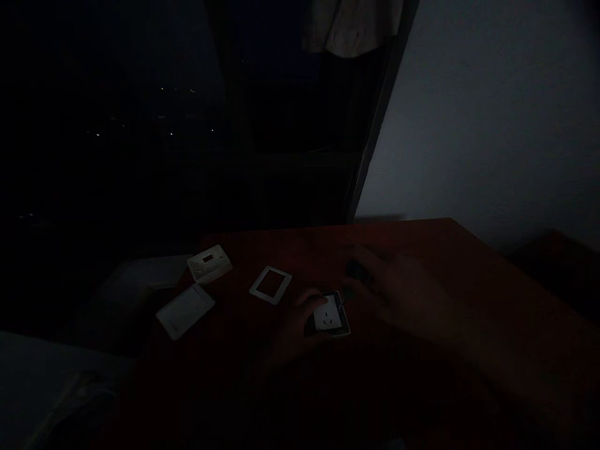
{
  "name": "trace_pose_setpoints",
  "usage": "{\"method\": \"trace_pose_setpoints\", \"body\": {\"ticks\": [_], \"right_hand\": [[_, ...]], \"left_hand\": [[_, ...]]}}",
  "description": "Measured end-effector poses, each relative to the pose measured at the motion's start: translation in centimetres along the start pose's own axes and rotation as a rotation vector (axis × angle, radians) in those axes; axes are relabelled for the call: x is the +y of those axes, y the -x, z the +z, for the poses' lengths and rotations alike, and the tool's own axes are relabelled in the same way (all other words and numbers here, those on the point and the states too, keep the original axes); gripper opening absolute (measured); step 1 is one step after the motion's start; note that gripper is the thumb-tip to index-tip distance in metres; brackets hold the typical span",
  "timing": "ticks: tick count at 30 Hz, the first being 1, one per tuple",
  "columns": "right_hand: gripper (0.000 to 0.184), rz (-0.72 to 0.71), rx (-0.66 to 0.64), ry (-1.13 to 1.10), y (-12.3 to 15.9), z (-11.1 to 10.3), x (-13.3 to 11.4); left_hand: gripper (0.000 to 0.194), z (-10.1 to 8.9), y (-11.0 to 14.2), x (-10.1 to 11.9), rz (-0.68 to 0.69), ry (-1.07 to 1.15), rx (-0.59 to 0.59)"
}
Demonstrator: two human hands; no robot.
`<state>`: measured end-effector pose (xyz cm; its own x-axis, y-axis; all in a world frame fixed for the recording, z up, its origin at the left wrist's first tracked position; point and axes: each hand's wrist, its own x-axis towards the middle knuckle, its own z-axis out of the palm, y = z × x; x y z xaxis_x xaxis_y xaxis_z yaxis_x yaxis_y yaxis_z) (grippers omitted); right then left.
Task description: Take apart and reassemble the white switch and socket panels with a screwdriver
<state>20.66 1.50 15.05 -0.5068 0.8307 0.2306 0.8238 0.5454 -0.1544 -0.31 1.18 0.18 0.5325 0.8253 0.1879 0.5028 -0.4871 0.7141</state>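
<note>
The scene is very dark. A wall socket [328,312] with a white face and slotted holes lies on the reddish table, a dark border around its face. Thumb and fingers of my left hand [300,319] grip it from the left side. My right hand [389,281] is closed around the dark handle of a screwdriver [356,276], whose thin shaft slants down to the socket's right edge. Whether the tip sits in a screw cannot be made out. A white square frame [257,291] lies flat just left of my left hand.
On the table's [422,240] left side lie a white box-like piece [210,270] with a rectangular opening and a pale flat rectangular piece [186,311]. Behind the table is a dark window [290,119] with hanging cloth [359,28]; a pale wall [492,119] rises at right.
</note>
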Motion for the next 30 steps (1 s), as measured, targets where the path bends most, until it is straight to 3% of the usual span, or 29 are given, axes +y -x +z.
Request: {"method": "trace_pose_setpoints", "body": {"ticks": [4, 10, 15, 21, 26, 30], "right_hand": [[0.036, 0.132, 0.005, 0.203, -0.1, 0.0, -0.3], [0.040, -0.010, -0.031, -0.042, 0.3, -0.2, -0.2], [0.033, 0.156, 0.001, 0.164, 0.1, 0.2, -0.1], [0.041, -0.008, 0.012, -0.111, 0.0, 0.6, 0.2], [0.037, 0.157, 0.060, 0.121, 0.0, 1.1, 0.2], [0.042, 0.052, 0.039, -0.119, 0.1, 1.0, 0.5]], "left_hand": [[0.055, -0.1, 0.0, 0.0, -0.001, -0.003, -0.018], [0.056, -0.2, 0.0, 0.0, -0.020, -0.008, -0.025], [0.055, -0.1, 0.1, 0.1, -0.046, 0.013, -0.033], [0.054, 0.0, 0.1, 0.1, -0.037, 0.021, -0.027], [0.056, 0.1, 0.1, -0.1, -0.028, 0.018, -0.018], [0.056, 0.4, 0.2, -0.4, -0.013, 0.045, -0.006]]}}
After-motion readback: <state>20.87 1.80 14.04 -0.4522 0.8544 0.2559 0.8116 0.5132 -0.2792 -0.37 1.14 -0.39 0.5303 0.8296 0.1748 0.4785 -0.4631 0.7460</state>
